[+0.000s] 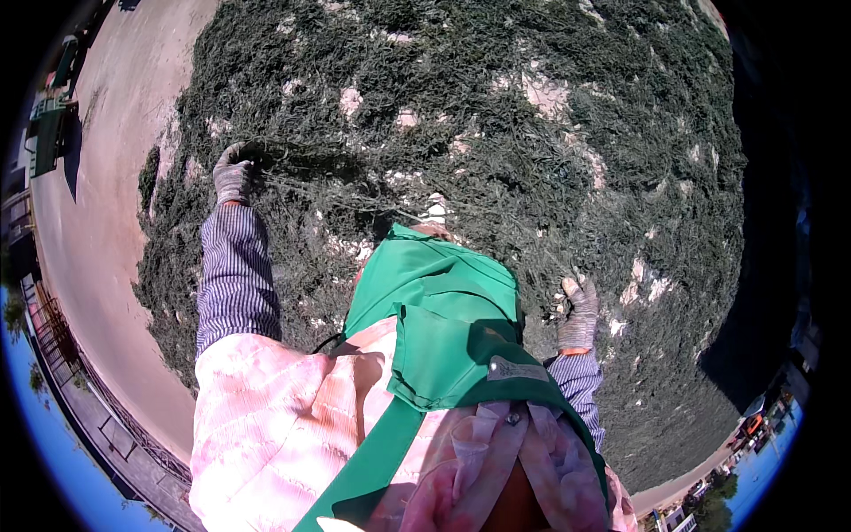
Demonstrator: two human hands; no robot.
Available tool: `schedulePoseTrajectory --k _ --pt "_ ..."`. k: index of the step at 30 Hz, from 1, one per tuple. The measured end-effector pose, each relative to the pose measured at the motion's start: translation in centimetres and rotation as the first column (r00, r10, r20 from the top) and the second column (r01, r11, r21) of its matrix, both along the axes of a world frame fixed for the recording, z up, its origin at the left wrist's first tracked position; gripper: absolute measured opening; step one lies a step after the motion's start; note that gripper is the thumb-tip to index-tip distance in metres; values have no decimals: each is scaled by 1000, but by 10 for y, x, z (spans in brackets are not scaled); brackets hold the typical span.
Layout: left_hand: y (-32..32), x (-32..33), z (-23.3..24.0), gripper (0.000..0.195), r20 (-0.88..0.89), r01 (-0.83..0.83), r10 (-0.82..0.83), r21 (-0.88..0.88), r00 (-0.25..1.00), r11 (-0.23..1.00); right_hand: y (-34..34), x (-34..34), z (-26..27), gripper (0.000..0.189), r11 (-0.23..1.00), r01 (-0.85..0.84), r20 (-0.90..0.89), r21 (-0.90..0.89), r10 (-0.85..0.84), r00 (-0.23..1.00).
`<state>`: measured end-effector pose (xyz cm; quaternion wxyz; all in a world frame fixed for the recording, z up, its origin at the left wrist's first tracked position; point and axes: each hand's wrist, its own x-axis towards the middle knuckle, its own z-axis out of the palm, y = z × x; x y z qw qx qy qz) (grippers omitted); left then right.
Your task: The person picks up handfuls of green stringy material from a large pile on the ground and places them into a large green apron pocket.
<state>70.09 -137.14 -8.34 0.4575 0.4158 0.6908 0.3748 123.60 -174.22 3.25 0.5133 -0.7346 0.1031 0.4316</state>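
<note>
A broad layer of dark green, stringy material (412,80), either plant matter or netting, spreads before me, with pale patches showing through. My left hand (233,174), in a grey knit glove, is out at the left with its fingers curled at a dark clump. From beside it a thin pale strand (332,196) slants down to the right and fades near my other side. My right hand (578,312), gloved alike, is low at the right, fingers bent over the layer; what lies inside them is hidden. A green apron (445,299) covers my front.
Bare sandy ground (113,199) borders the layer on the left. Farther out stand a green vehicle or trailer (45,136) and a metal railing (53,326). Deep shadow (764,266) lies along the right edge. Small buildings or vehicles (751,425) appear at the lower right.
</note>
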Motion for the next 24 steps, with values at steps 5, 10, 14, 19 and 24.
schedulePoseTrajectory --k 5,10,14,19,24 --pt "14 19 27 45 -470 32 -22 15 882 999 15 49 -14 33 994 -112 -9 8 112 994" --pt "9 19 -13 63 -790 31 -314 -351 527 936 60 101 -37 34 962 -270 -43 37 271 962" --pt "-27 45 -47 67 -450 -30 -274 -561 850 827 136 160 -80 34 897 -441 80 31 438 896" --pt "-87 185 -62 45 -484 185 -389 -416 784 890 290 255 -102 68 771 -633 447 -64 590 673" --pt "-172 314 -142 43 -230 424 -564 -457 793 782 325 293 -198 82 709 -607 804 -359 565 184"
